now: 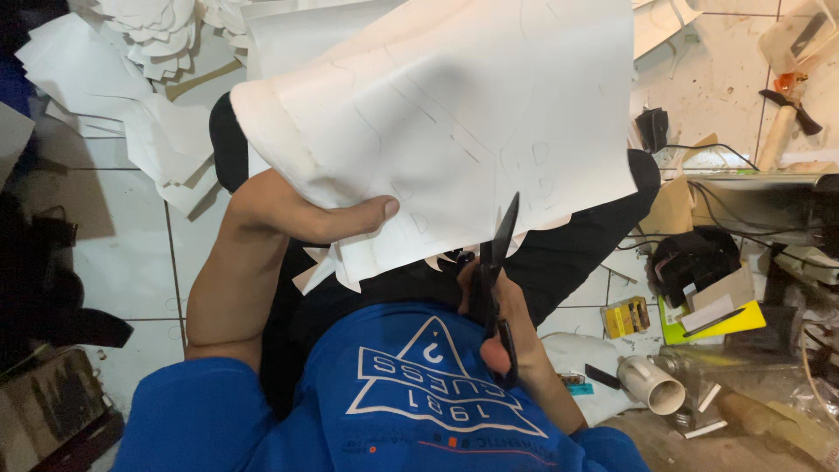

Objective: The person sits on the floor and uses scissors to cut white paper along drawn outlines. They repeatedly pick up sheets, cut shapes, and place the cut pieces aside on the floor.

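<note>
A large white sheet (454,114) with faint drawn outlines is held up over my lap in the head view. My left hand (315,214) grips its lower left edge, thumb on top. Black scissors (496,262) are in my right hand (498,319), with the blades pointing up into the sheet's lower edge near its middle. The lower edge of the sheet looks jagged. I sit on the floor in a blue shirt and dark trousers.
White cut-out pieces (149,52) lie piled on the tiled floor at the upper left. At the right are a white pipe piece (651,385), a small yellow box (627,316), a yellow folder (730,323), cables and clutter under a low shelf (760,188).
</note>
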